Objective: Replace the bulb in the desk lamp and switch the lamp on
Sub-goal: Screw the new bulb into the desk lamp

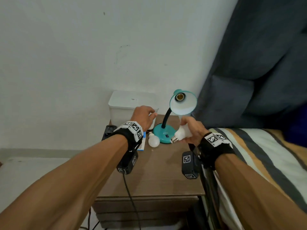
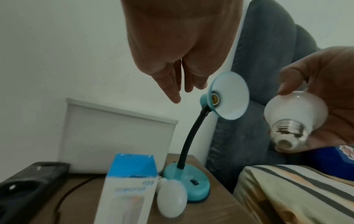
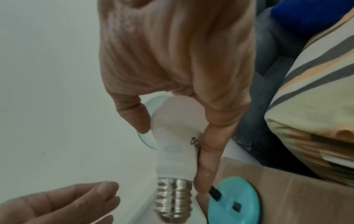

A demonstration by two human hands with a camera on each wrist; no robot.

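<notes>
A teal desk lamp [image 1: 163,134] stands on the brown nightstand [image 1: 154,176]. Its shade [image 1: 183,103] tilts toward me and shows an empty brass socket [image 1: 179,96]. My right hand [image 1: 193,130] grips a white bulb [image 1: 181,134] just below the shade, screw base [image 3: 173,198] pointing down and left. My left hand [image 1: 144,117] hovers left of the lamp's black neck [image 2: 188,136] with relaxed fingers [image 2: 172,89], holding nothing. A second white bulb [image 1: 153,140] lies on the nightstand against the lamp's base [image 2: 188,183], which carries a black switch [image 2: 194,182].
A blue and white bulb box [image 2: 126,192] stands beside the loose bulb. A white lidded box [image 1: 126,105] sits at the back, a black power strip [image 2: 28,184] at the left edge. A striped bed [image 1: 265,155] and grey headboard [image 1: 257,63] lie to the right.
</notes>
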